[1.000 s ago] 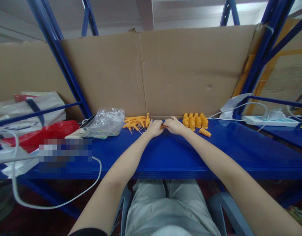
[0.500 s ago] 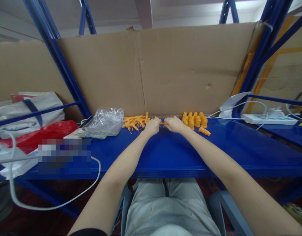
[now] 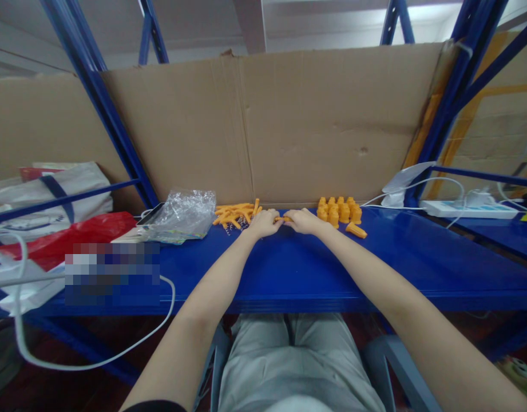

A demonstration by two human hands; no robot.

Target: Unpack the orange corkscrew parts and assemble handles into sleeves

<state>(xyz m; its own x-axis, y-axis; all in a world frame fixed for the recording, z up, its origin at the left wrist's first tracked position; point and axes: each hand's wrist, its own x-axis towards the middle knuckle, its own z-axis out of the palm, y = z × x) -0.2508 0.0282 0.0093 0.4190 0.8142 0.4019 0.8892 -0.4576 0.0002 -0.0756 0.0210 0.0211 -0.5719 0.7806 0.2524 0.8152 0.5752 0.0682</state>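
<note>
Just beyond the middle of the blue table [image 3: 297,263], my left hand [image 3: 266,222] and my right hand [image 3: 304,221] come close together, both closed on a small orange stick-like piece [image 3: 283,219]. Its ends are hidden by my fingers. Close to my left hand lies a pile of orange sticks [image 3: 234,213], with thin dark coiled wires among them. Beside my right hand, several orange ribbed plugs [image 3: 344,213] stand upright in a cluster. One more ribbed orange piece [image 3: 356,230] lies on its side in front of them.
Clear plastic bags [image 3: 183,214] lie left of the stick pile, near a red bag [image 3: 104,229] and a white cable [image 3: 174,292]. A cardboard panel [image 3: 297,126] closes off the back. At right sits a white power strip [image 3: 452,208] between blue shelf posts.
My left hand has shifted slightly right and toward me, nearer my right hand. Less of the orange piece shows between the hands.
</note>
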